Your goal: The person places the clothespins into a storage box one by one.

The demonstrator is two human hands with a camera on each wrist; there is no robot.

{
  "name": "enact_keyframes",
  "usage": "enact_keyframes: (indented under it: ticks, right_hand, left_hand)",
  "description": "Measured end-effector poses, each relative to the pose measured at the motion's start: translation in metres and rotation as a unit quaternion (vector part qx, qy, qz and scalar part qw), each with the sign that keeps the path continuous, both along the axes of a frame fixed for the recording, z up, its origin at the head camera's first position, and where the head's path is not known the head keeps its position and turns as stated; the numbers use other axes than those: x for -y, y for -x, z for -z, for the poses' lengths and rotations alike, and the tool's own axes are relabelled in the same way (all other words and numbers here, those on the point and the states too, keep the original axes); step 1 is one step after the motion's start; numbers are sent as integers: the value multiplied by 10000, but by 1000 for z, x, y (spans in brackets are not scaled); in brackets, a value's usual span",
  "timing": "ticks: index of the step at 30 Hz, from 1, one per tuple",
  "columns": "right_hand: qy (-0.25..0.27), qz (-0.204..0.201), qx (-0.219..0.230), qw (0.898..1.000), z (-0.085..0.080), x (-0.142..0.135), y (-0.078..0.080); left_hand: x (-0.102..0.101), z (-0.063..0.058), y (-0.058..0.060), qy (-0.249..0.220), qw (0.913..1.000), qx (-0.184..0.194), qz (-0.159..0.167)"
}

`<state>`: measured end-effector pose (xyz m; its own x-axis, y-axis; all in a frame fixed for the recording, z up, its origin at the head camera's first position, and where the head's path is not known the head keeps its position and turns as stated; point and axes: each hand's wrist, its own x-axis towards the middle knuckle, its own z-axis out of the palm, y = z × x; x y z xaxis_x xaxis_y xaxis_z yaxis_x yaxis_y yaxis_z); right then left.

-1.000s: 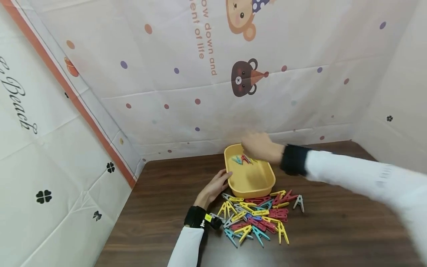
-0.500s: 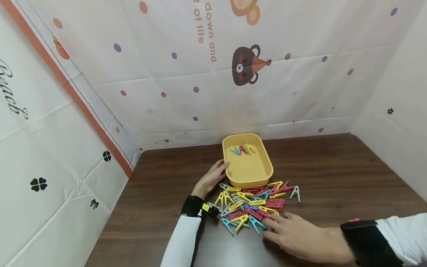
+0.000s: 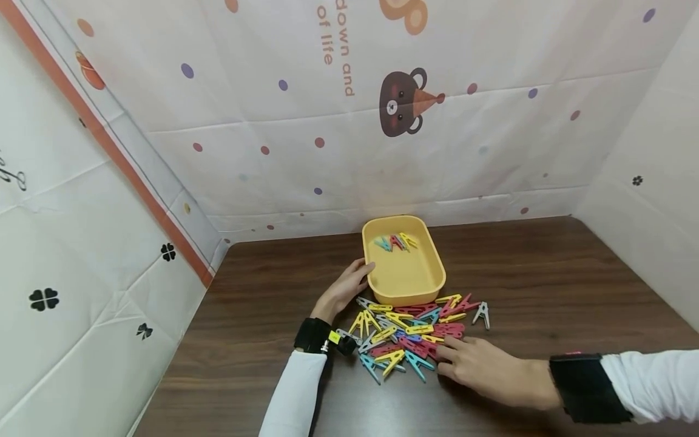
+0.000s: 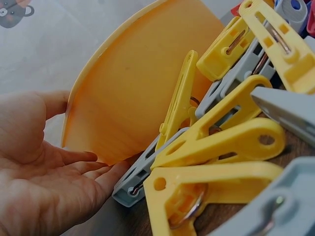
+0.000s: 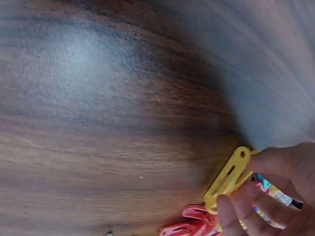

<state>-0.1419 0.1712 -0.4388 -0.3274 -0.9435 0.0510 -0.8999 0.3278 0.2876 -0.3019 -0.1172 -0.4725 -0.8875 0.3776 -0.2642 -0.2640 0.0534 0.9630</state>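
My left hand (image 3: 340,295) holds the left side of a yellow plastic basket (image 3: 406,276), its thumb over the rim. In the left wrist view the other fingers lie against the basket's outer wall. My right hand (image 3: 483,369) is at the right front edge of a pile of clothespins (image 3: 419,329) in yellow, red, grey, teal and blue. Seen from the right wrist, its thumb and fingers pinch a yellow clothespin (image 5: 229,179), with red clothespins (image 5: 189,223) beside it. Inside the basket, several clothespins (image 3: 406,240) lie near the far end.
A lone grey clothespin (image 3: 482,315) lies right of the pile on the dark wooden table (image 3: 546,273). Behind the basket rises a printed cloth wall (image 3: 349,176), with more cloth at the left (image 3: 98,291) and right.
My right hand has come from over the basket's far end down to the pile's right front side. A yellow clothespin now shows in the basket. My left hand stays on the basket.
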Motion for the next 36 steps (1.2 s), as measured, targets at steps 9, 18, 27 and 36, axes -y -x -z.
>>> enact_keyframes:
  ticks: [9,18,27,36]
  right_hand:
    - [744,-290,-681,9945,-2,-1,4]
    - [1300,96,-1099,9854,-54,3,31]
    - [1924,2238,-158,9553,-149,42,133]
    - [2609,3799,1462,8754,-165,81,246]
  left_hand:
    - [4,-4,-1,-56,10000,-38,66]
    - [2,-2,-1,-97,9999,-59,66]
    - [0,-4,-2,-72,9998,-144,89]
    - [1,1,-3,-47,10000,-40,30]
